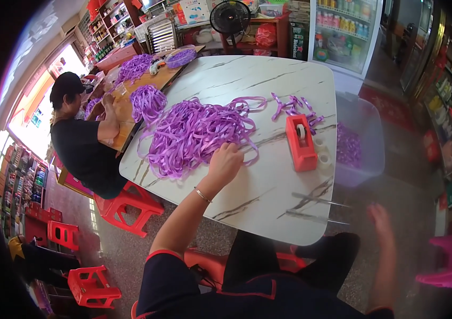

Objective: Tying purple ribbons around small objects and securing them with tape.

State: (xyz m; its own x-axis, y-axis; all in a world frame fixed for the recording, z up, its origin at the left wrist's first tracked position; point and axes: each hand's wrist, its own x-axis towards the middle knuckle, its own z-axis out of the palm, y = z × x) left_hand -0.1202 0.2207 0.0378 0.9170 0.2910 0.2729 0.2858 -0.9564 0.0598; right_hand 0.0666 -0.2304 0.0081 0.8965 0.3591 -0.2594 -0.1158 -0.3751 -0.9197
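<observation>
A big tangled heap of purple ribbon loops (194, 133) lies on the white marble-patterned table (268, 196). My left hand (226, 161), with a bracelet at the wrist, is at the heap's near right edge, its fingers closed on a purple ribbon loop. My right hand (380, 217) is off the table's right edge, smeared by motion, so its fingers cannot be made out. Nearest to it, two thin metal rods (319, 200) stick out over the table edge. A red tape dispenser (301, 143) with a pale roll stands to the right of the heap.
Small twisted purple ribbon pieces (296, 108) lie behind the dispenser. Pale tape rolls (324, 158) sit beside it. A translucent bin (372, 138) holding purple pieces stands right of the table. At left, another person (85, 133) works at a wooden table with more ribbon; red stools (125, 207) stand nearby.
</observation>
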